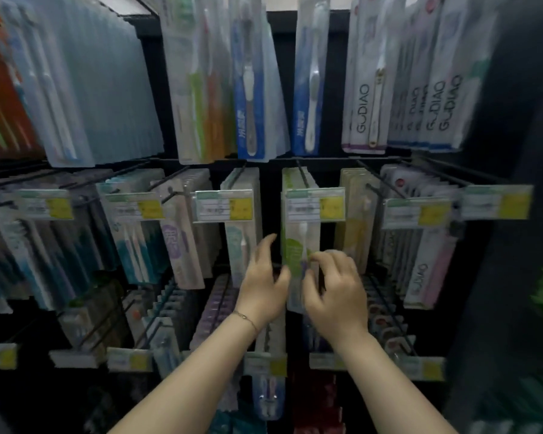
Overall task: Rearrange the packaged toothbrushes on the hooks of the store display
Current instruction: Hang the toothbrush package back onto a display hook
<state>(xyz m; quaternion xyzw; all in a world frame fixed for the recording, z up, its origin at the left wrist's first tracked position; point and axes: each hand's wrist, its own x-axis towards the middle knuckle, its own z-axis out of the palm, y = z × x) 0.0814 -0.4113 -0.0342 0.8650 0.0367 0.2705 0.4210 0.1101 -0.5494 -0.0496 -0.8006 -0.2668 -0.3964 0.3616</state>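
Toothbrush pack [297,245], flat glossy plastic, at right hand [336,292].

The brand GODIAO runs lengthwise in dark capitals on a white toothbrush pack [362,108] at 1 o'clock on the top row. The same word repeats on the overlapping white packs [445,101] at 2 o'clock. It appears again on a pink-and-white pack [422,278] at 4 o'clock on the middle row. Print on the yellow-and-white price tags [223,209] and white characters on the blue packs [242,126] at 12 o'clock are too blurred to read.
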